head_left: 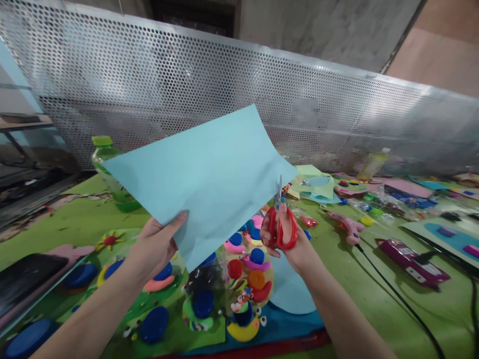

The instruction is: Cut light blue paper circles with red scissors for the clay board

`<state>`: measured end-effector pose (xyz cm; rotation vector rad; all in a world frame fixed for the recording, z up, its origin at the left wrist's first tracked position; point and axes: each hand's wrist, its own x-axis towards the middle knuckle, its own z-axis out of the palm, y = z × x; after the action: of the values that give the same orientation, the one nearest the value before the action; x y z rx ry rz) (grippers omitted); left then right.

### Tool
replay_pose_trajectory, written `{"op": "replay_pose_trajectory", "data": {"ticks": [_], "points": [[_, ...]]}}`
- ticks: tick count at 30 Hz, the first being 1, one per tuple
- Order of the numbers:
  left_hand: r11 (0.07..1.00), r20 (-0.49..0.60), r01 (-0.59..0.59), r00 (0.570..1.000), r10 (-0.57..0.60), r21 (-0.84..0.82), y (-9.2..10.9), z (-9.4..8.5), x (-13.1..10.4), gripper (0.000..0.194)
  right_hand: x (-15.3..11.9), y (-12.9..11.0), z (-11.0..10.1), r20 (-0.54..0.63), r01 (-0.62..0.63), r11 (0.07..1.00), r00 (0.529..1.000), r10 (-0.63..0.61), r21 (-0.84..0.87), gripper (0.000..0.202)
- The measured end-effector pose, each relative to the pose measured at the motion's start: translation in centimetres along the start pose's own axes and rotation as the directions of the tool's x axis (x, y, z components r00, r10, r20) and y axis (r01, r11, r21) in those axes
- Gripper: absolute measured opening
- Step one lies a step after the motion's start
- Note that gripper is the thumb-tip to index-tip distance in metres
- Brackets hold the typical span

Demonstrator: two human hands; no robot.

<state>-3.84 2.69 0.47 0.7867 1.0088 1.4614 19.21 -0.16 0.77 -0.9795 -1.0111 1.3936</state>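
A light blue sheet of paper (209,169) is held up in front of me. My left hand (160,244) pinches its lower left edge, thumb on the near face. In my right hand (288,239) is a pair of scissors (279,229) with red handles, fingers through the loops. The blades point upward by the sheet's right edge; whether they touch the paper I cannot tell. Below the sheet lie bottle-cap snails, among them a yellow one (243,329) with googly eyes. A rounded light blue paper piece (294,294) lies under my right wrist.
A green bottle (112,174) stands behind the sheet on the left. To the right lie a pink glue gun (350,227) with a black cord and a purple power strip (413,264). A dark phone (26,279) rests at the left. A perforated metal panel (168,85) closes off the back.
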Motion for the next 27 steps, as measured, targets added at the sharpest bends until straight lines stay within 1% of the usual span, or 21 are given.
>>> {"op": "replay_pose_trajectory", "data": {"ticks": [2,6,11,14,17,21,24,27], "points": [[1.0,0.005,0.002,1.0,-0.002,0.013,0.1,0.0,0.0,0.056,0.0,-0.2,0.0,-0.015,-0.023,1.0,1.0,0.023,0.006,0.052],[0.999,0.013,0.009,1.0,-0.01,0.042,0.7,0.3,-0.3,0.059,0.0,-0.6,0.2,0.005,-0.046,0.999,0.999,0.046,0.003,0.051],[1.0,0.027,0.017,0.999,-0.018,0.025,1.4,0.7,-0.8,0.06,0.3,-1.0,0.1,-0.046,-0.122,0.992,0.992,0.121,-0.023,0.054],[0.999,0.004,0.039,0.999,-0.039,0.021,1.5,0.7,-0.9,0.065,0.6,-1.0,-0.2,-0.065,-0.124,0.991,0.99,0.121,-0.046,0.054],[0.999,0.003,0.026,1.0,-0.026,0.021,1.4,0.5,-0.8,0.068,0.8,-0.9,-0.3,-0.057,-0.136,0.99,0.989,0.134,-0.032,0.051],[0.999,0.023,-0.008,1.0,0.007,0.051,1.2,-0.1,-0.4,0.063,0.4,-1.1,-0.2,-0.062,-0.143,0.99,0.988,0.143,0.009,0.05],[0.998,0.047,-0.027,0.999,0.025,0.059,1.0,-0.5,-0.3,0.057,0.3,-1.3,-0.3,-0.091,-0.123,0.992,0.988,0.122,-0.011,0.05],[0.998,0.055,-0.006,0.998,0.002,0.06,1.0,-0.7,-0.2,0.055,0.7,-1.3,-0.5,-0.096,-0.126,0.991,0.988,0.121,-0.05,0.052]]}}
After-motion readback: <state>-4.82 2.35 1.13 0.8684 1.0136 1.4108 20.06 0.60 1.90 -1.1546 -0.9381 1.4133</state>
